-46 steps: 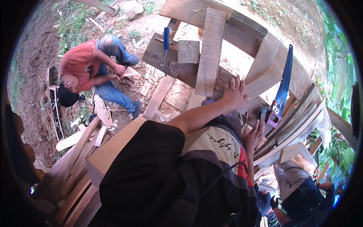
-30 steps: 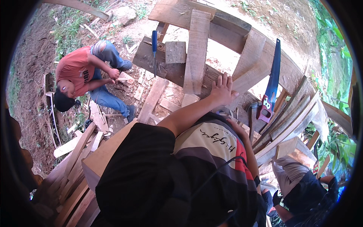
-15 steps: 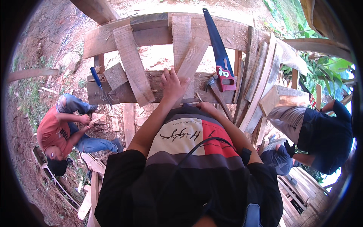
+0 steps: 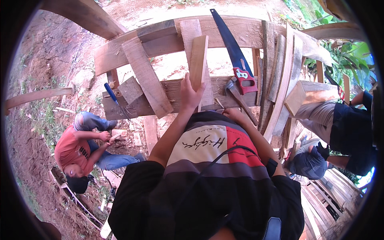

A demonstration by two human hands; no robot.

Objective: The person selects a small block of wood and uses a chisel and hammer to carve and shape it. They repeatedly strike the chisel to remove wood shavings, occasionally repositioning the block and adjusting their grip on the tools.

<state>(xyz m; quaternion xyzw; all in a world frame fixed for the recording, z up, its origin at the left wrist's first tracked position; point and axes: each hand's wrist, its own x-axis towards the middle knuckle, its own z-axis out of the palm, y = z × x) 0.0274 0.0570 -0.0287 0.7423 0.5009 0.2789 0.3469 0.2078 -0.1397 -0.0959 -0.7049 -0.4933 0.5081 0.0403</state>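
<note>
My left hand (image 4: 193, 93) is closed around the lower end of a short wooden board (image 4: 198, 60), which stands tilted on its edge over the workbench (image 4: 224, 85). Behind it, a wider plank (image 4: 190, 29) bridges the bench's two beams. My right hand (image 4: 235, 115) is low against my shirt hem at the bench's near edge; its fingers look curled, and what they hold, if anything, is hidden. Just beyond that hand lie a hammer (image 4: 240, 98) with a wooden handle and a handsaw (image 4: 234, 44) with a red grip.
On the left of the bench are a slanted plank (image 4: 147, 78), a wood block (image 4: 130, 90) and a blue-handled tool (image 4: 111, 92). Long boards (image 4: 280, 76) lean at the right. A person in an orange shirt (image 4: 72, 150) sits left; two others are at right, one in dark clothing (image 4: 350, 128).
My left hand has turned the short board from lying slanted to standing more on edge, pointing straighter away from me. The whole view has shifted slightly. My right hand remains by the shirt hem.
</note>
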